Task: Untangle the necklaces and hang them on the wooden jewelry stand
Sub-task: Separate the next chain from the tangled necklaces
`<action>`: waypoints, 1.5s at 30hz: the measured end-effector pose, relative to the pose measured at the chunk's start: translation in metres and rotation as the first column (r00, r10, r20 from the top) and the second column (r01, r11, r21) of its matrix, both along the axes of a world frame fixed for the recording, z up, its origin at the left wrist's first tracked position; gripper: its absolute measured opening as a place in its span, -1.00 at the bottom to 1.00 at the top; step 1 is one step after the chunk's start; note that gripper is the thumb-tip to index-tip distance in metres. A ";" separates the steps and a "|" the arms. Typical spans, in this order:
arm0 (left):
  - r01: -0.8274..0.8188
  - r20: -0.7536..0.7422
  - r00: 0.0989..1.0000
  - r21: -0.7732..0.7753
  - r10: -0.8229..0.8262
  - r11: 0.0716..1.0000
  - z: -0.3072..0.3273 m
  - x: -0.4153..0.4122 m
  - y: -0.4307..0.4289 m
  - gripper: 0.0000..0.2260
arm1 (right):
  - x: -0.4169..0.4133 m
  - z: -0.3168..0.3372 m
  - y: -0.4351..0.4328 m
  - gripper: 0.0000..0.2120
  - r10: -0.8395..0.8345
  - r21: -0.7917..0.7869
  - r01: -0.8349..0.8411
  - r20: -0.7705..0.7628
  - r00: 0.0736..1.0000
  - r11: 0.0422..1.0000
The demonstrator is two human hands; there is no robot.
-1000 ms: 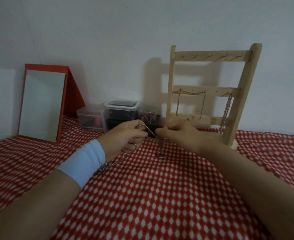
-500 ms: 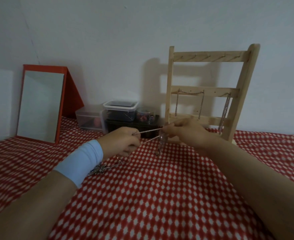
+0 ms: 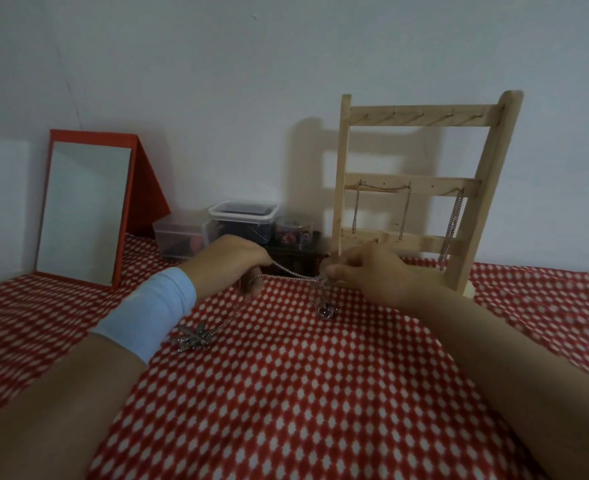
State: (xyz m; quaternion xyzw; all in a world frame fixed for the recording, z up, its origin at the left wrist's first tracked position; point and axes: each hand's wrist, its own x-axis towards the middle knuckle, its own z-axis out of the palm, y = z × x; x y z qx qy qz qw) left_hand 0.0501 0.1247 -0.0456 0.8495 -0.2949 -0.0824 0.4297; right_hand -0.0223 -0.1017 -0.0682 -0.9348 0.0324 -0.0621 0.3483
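Near the counter's (image 3: 320,410) far edge, before the wooden jewelry stand (image 3: 424,116), the necklaces (image 3: 293,274) stretch between left hand (image 3: 230,263) and right hand (image 3: 372,271), each grip pinched on chain. Likely light, limp, slippery and kink-prone, so hold close beside the knot, not by the pendants. No legible writing.

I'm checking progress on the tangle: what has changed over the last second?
The left hand and right hand have drawn apart sideways, pulling the silver chains out straighter between them. Both still pinch the chains; nothing was let go. The round pendant still hangs below the right hand, the leaf-shaped pendant stays on the cloth by the left wrist, and the wooden jewelry stand keeps its hung chains.
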 end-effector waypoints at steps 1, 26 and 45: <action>-0.017 0.012 1.000 -0.003 0.017 1.000 0.001 0.001 0.002 -0.64 | -0.002 0.001 0.001 -0.79 0.005 -0.013 -0.005 0.023 1.000 1.000; 0.044 -0.098 0.994 -0.014 -0.045 0.999 -0.017 -0.019 -0.034 -0.80 | 0.004 0.003 0.011 -0.85 0.233 0.656 -0.232 0.088 0.969 0.718; -0.027 -0.374 0.921 -0.339 -0.109 0.941 -0.024 -0.021 -0.037 -0.75 | 0.005 0.001 0.003 -0.86 0.176 0.696 -0.054 -0.105 0.979 0.716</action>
